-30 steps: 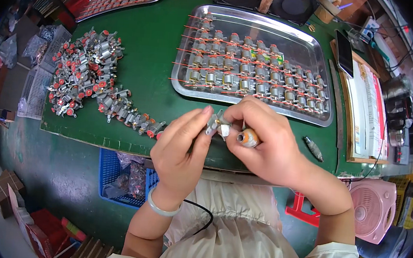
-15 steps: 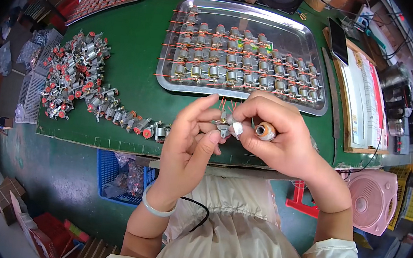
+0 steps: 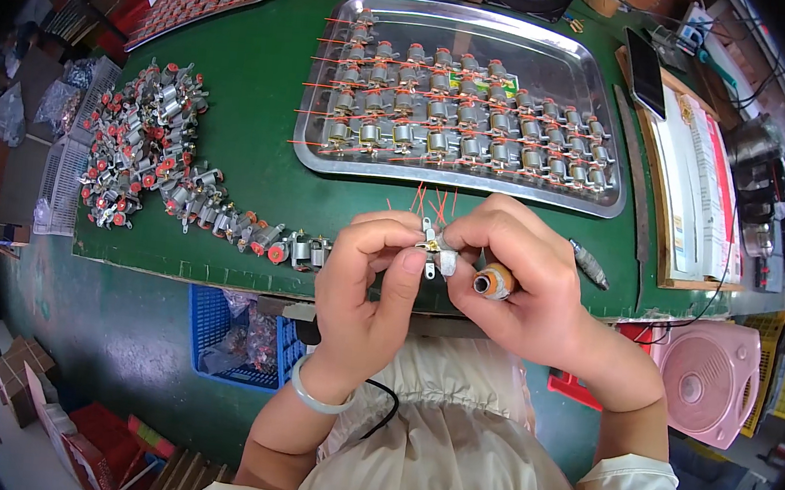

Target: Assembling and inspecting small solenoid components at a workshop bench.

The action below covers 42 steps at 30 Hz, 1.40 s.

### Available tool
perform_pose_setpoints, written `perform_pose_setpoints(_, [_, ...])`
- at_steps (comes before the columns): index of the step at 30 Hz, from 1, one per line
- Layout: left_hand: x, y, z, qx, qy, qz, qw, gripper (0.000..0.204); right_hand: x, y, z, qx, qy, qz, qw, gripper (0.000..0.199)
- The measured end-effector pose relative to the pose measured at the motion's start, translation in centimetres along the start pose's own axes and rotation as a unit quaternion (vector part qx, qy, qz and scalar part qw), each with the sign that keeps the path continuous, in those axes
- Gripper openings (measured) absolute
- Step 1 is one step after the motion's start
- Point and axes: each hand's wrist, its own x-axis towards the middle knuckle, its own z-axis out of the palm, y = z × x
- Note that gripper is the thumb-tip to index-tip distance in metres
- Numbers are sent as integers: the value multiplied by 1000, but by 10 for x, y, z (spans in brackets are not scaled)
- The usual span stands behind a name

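Note:
Over the near edge of the green table, a small silver motor (image 3: 431, 245) with flat metal lugs is pinched in the fingertips of my left hand (image 3: 361, 275). My right hand (image 3: 531, 282) is closed close against it, its fingertips meeting the motor. A brown, worn handle (image 3: 494, 281) with a hollow metal end sticks out of my right fist. A whitish piece (image 3: 447, 264) shows by my right thumb; whether it belongs to the same tool is hidden. Loose red wires (image 3: 439, 204) lie just beyond my fingers.
A steel tray (image 3: 306, 156) holds rows of similar motors with red wires. To the left lies a heap of motors (image 3: 142, 150), trailing toward my left hand. A wrapped tool (image 3: 589, 265), a long dark strip (image 3: 631, 192), a clipboard (image 3: 660, 261) and a phone (image 3: 645, 76) are on the right.
The motor has turned between my fingers, so its lugs now point up and down. Both hands have shifted slightly, and the wrapped tool beside my right hand has come into sight.

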Motion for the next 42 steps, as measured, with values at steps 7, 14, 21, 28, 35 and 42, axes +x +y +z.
perform_pose_setpoints(7, [3, -10, 3, 107, 5, 92, 990, 13, 3, 8, -8, -10, -11, -35, 999, 28])
perform_pose_setpoints(14, [5, -9, 2, 83, -44, 60, 994, 12, 8, 10, -24, -43, -81, -32, 995, 22])
perform_pose_setpoints(21, [4, -10, 5, 45, -51, 61, 996, 12, 4, 10, -24, -44, -66, -33, 996, 22])
perform_pose_setpoints(28, [1, -11, 8, 66, -42, 53, 996, 10, -1, 11, -21, -45, -48, -44, 997, 22])
perform_pose_setpoints(35, [-1, -9, 11, 48, -31, 27, 998, 11, -5, 11, -22, -45, -56, -33, 997, 23])
perform_pose_setpoints(42, [-4, 5, -1, -25, 48, -144, 988, 31, -17, 24, -66, -79, -30, 89, 992, 28])
